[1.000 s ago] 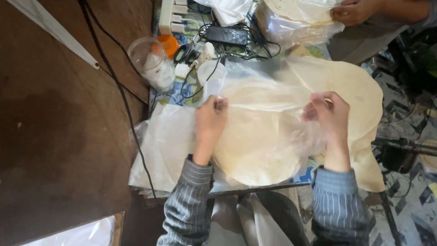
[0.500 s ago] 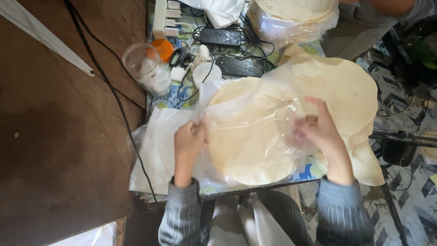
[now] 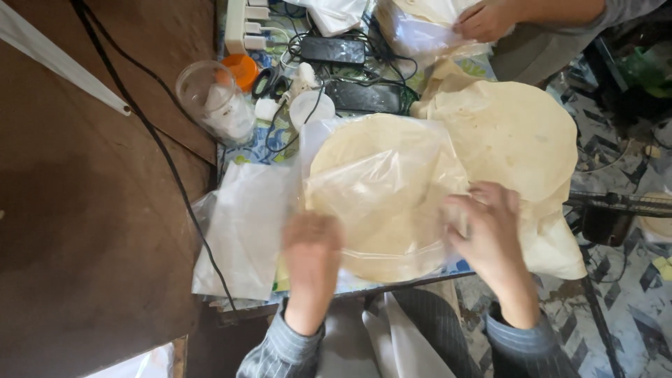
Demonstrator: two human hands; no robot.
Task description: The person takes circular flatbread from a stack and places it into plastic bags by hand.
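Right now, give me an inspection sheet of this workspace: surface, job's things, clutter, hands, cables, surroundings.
Surface: small table with patterned cover, beside brown board.
Job's things: round flatbread in clear plastic bag; bare flatbread stack; spare bags.
Clutter: plastic jar, orange lid, power strip.
Hands: left hand and right hand on the bag; blurred.
Cables: black cable across board.
Surroundings: another person's hand on a bagged stack; patterned floor.
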